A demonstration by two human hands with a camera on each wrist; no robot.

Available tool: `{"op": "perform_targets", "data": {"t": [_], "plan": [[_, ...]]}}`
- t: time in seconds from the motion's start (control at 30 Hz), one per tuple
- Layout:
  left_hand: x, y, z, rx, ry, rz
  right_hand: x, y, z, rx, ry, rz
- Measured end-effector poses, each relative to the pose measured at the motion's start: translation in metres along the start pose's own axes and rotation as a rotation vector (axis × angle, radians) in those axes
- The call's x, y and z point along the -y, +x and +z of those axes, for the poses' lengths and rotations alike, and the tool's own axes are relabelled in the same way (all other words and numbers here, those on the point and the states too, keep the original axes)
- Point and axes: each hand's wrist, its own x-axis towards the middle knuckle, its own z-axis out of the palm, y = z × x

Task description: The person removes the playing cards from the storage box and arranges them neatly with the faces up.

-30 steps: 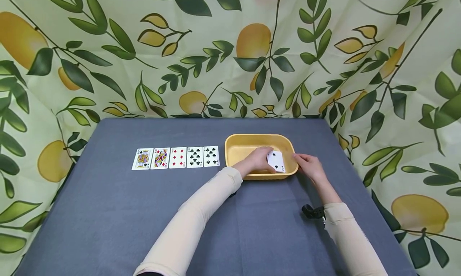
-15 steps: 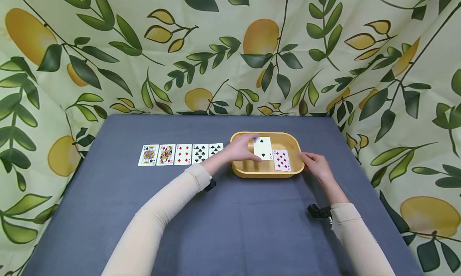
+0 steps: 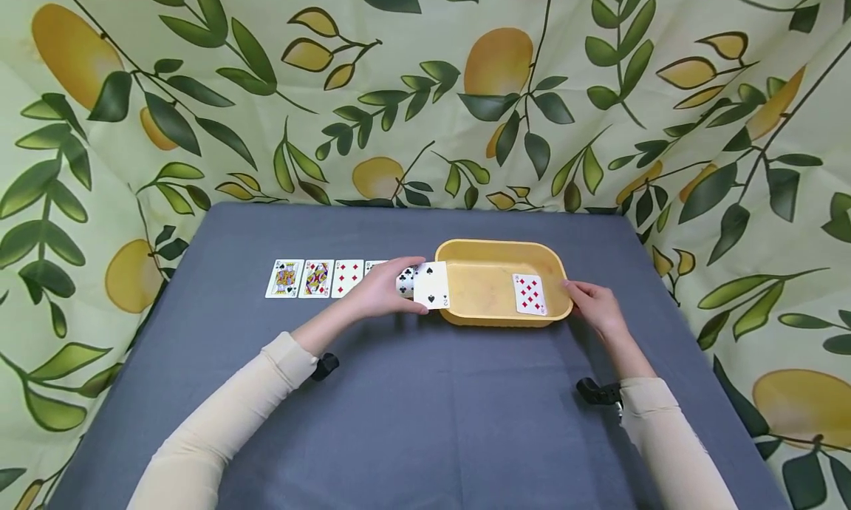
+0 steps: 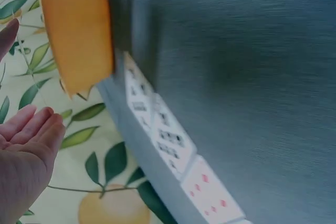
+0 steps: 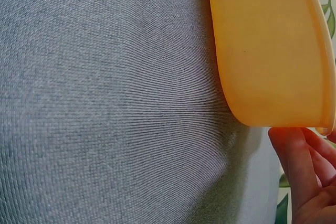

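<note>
In the head view my left hand (image 3: 375,292) holds a two of spades playing card (image 3: 433,287) upright between thumb and fingers. The card overlaps the left rim of a yellow plastic tray (image 3: 482,284). My right hand (image 3: 598,309) pinches the tray's right rim; the right wrist view shows its fingers (image 5: 294,148) at the tray's end wall (image 5: 273,66). A red diamond card (image 3: 530,296) lies face up inside the tray. In the left wrist view the left hand (image 4: 31,150) appears, but its card is hidden.
Left of the tray, a row of face-up cards lies on the grey-blue table (image 3: 399,399): a king (image 3: 284,279), a queen (image 3: 315,279), a six of diamonds (image 3: 347,277) and club cards (image 4: 170,137) partly behind the left hand. A fruit-patterned cloth (image 3: 425,89) hangs behind.
My left hand has lifted the two of spades out of the tray and carried it left, uncovering the diamond card beneath. The right hand stays at the tray's rim.
</note>
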Motion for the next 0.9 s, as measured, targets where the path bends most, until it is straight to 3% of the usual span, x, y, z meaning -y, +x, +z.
{"op": "perform_targets", "data": {"t": [0.2,0.4,0.6,0.9], "plan": [[0.02,-0.028,0.007,-0.011,0.019,0.033,0.002,0.0,-0.001,-0.015,-0.003,-0.001],[0.031,-0.045,0.023,0.001,0.032,0.061,0.001,0.001,0.001,-0.012,-0.008,0.01],[0.036,-0.052,0.029,0.003,0.055,0.096,0.001,0.001,0.002,-0.016,0.012,0.01],[0.047,-0.054,0.042,0.033,0.094,0.082,0.002,-0.001,0.001,-0.029,-0.009,0.009]]}}
